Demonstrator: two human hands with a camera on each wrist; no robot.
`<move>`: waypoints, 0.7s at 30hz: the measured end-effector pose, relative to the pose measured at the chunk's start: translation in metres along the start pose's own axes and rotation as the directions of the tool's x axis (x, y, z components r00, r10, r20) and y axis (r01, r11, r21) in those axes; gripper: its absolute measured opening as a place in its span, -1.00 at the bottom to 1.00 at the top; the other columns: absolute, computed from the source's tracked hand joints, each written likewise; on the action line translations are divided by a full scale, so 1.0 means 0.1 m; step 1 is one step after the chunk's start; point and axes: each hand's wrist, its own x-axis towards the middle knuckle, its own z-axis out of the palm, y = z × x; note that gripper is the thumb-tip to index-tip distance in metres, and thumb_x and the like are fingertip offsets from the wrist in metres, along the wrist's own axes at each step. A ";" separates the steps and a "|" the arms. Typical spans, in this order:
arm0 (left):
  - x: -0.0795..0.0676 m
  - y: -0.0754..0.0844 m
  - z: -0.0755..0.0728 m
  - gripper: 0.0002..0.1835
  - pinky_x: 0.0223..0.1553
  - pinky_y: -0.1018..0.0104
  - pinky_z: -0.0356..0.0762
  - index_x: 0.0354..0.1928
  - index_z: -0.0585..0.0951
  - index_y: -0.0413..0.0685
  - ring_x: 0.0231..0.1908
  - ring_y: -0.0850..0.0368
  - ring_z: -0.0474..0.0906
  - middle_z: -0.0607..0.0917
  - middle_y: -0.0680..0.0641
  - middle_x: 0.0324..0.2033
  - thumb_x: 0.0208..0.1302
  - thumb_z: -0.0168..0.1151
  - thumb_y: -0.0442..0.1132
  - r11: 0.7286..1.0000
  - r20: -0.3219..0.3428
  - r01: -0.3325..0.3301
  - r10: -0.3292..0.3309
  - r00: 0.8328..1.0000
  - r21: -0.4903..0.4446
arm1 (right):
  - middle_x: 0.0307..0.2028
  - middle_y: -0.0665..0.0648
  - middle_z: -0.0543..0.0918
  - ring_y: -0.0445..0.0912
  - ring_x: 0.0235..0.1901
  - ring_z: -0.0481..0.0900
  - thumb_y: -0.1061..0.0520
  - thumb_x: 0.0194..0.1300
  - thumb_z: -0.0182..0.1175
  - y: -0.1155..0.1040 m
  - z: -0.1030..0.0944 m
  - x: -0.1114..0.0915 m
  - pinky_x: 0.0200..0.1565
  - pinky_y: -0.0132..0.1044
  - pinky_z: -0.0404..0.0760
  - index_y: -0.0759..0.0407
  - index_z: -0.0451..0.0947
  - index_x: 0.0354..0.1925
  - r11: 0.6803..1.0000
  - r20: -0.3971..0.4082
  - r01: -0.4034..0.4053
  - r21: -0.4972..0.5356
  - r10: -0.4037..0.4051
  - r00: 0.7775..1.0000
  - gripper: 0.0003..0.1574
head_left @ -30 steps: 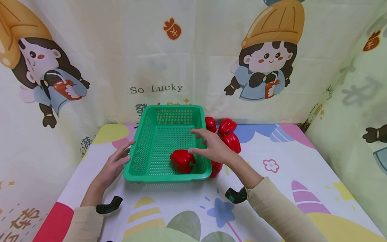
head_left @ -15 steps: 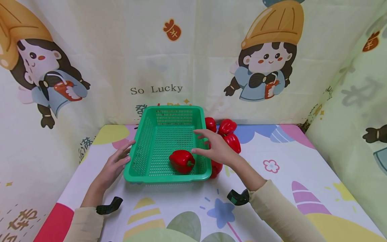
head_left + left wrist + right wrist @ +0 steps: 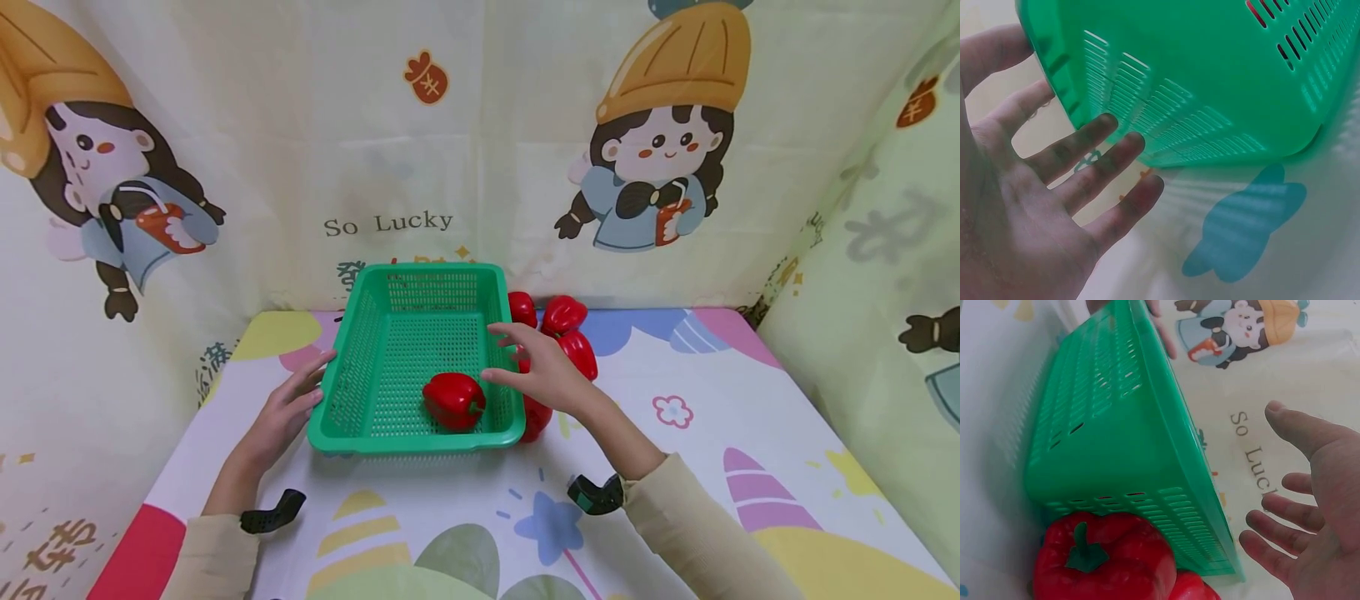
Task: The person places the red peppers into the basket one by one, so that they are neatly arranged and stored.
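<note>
A green plastic basket (image 3: 408,443) with slotted walls stands on the table, and one red bell pepper (image 3: 453,402) lies inside near its front right corner. My left hand (image 3: 276,417) is at the basket's left rim; in the left wrist view its fingers (image 3: 1100,169) are spread along the slotted wall. My right hand (image 3: 546,371) hovers over the right rim with thumb and fingers apart and nothing between them. Beyond that rim sit several more red peppers (image 3: 576,354), partly hidden by the hand and basket. In the right wrist view a pepper (image 3: 1107,559) with a green stem rests against the basket wall.
The table (image 3: 645,467) carries a printed cloth with flowers, stars and egg shapes. A cartoon-printed curtain (image 3: 510,150) rises along the back and both sides, close behind the basket. Each wrist wears a black device (image 3: 273,511).
My right hand has drawn back rightward from above the pepper in the basket to over the right rim. The left hand and the basket have stayed in place.
</note>
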 end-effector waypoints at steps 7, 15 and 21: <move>0.00 -0.02 0.00 -0.41 0.10 0.63 0.37 0.52 0.05 0.05 0.42 0.10 0.06 0.09 -0.04 0.49 0.51 -0.17 -0.17 1.000 0.003 -0.001 0.001 1.000 -0.002 | 0.22 0.03 0.50 0.07 0.14 0.56 -0.10 0.10 0.41 0.03 -0.01 -0.05 -0.08 -0.09 0.70 -0.04 0.31 0.34 1.000 -0.035 0.008 0.022 -0.007 0.999 -0.12; 0.00 -0.01 0.00 -0.41 0.09 0.63 0.37 0.52 0.04 0.07 0.43 -0.07 0.03 0.07 -0.12 0.49 0.51 -0.16 -0.15 1.000 0.002 0.008 -0.008 1.000 0.020 | 0.24 0.04 0.49 0.02 0.15 0.55 -0.08 0.09 0.42 0.06 -0.03 -0.09 -0.02 -0.07 0.67 -0.03 0.31 0.34 1.000 -0.066 0.024 0.018 -0.022 0.998 -0.11; 0.00 0.00 0.00 -0.41 0.08 0.63 0.38 0.52 0.04 0.07 0.42 -0.02 0.07 0.08 -0.15 0.48 0.51 -0.16 -0.15 1.000 0.000 0.012 -0.012 1.000 0.024 | 0.24 0.06 0.48 0.09 0.17 0.52 -0.10 0.11 0.41 0.11 -0.06 -0.13 -0.01 -0.05 0.67 -0.03 0.32 0.34 1.000 -0.080 0.013 0.003 -0.012 0.997 -0.13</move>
